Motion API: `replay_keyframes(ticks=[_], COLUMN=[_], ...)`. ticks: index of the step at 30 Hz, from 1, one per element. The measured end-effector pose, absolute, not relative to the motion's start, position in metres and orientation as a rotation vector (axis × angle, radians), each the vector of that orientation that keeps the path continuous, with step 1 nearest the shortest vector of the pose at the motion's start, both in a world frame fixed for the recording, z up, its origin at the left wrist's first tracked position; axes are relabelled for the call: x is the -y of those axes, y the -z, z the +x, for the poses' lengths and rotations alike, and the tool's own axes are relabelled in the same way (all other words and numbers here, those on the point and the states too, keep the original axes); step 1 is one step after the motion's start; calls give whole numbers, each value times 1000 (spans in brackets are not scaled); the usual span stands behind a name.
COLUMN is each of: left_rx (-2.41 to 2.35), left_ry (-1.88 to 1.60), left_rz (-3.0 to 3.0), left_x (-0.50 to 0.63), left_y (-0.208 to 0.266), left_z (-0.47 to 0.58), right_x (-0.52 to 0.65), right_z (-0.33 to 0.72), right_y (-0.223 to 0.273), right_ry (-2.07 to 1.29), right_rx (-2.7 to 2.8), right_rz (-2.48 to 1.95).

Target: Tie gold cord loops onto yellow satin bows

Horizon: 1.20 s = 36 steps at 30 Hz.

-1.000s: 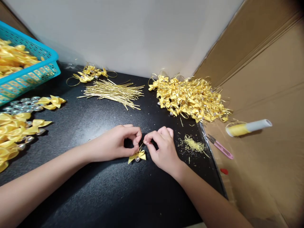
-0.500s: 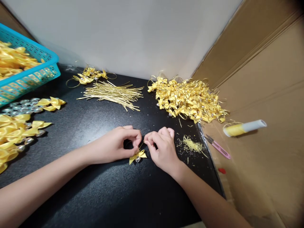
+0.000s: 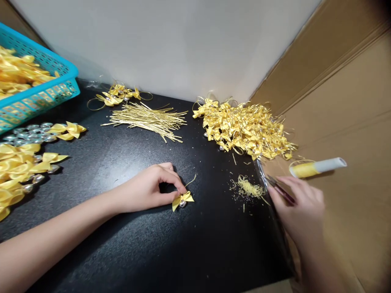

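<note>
My left hand [image 3: 159,185] pinches a yellow ribbon bow [image 3: 186,196] between thumb and fingertips, low over the black table. A small silver bell-like bead [image 3: 182,203] hangs under the bow, and a loose thread end [image 3: 192,179] sticks up from it. Past the table's right edge, my right hand [image 3: 301,207] is closed around pink-handled thread snips [image 3: 282,191], slightly blurred. The snips' tips point up and left. Just left of them lies a small heap of thread clippings [image 3: 249,187] on the table.
A blue basket [image 3: 65,77] of yellow bows stands at the back left. Nearby lie silver beads [image 3: 33,132] and loose bows [image 3: 18,167]. Gold twist ties [image 3: 149,120] lie at the back, beside a large pile of finished bows [image 3: 244,126]. A thread spool [image 3: 317,167] rests at right.
My right hand has left the bow and moved right to the thread snips, closing on them. My left hand still pinches the bow, whose thread end now stands free.
</note>
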State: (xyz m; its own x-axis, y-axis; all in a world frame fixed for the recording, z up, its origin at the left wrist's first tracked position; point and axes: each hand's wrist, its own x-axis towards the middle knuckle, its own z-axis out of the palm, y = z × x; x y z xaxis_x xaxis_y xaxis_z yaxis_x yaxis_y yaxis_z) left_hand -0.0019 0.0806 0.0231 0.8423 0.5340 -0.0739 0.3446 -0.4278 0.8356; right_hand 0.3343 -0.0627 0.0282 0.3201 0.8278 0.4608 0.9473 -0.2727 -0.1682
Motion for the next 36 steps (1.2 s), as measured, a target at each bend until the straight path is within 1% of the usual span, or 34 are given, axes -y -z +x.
replay_keyframes(ticks=[4, 7, 12, 16, 19, 23, 25, 29, 36], left_rx=[-643, -640, -636, -637, -633, -641, -640, -638, -624], left_ry=[-256, -264, -294, -315, -330, -346, -347, -372, -414], left_rz=[2070, 2094, 2110, 2099, 2098, 2107, 2111, 2121, 2119], left_x=[-80, -80, -80, -79, -79, -78, -78, -77, -76], left_y=[-23, -22, -19, -19, -17, -14, -14, -14, -11], left_z=[-1, -1, -1, 0, 0, -1, 0, 0, 0], right_x=[101, 105, 95, 91, 85, 65, 53, 37, 30], right_z=[372, 375, 377, 383, 361, 286, 249, 210, 203], right_y=[-10, -6, -7, -11, -27, -52, -58, -56, -51], right_ry=[398, 373, 229, 139, 1, -372, -522, -469, -290], right_rx=[1553, 1554, 1589, 1358, 1331, 1763, 1951, 2141, 2176], right_rz=[-2455, -2475, -2496, -2540, -2443, -2026, -1907, -1905, -1981])
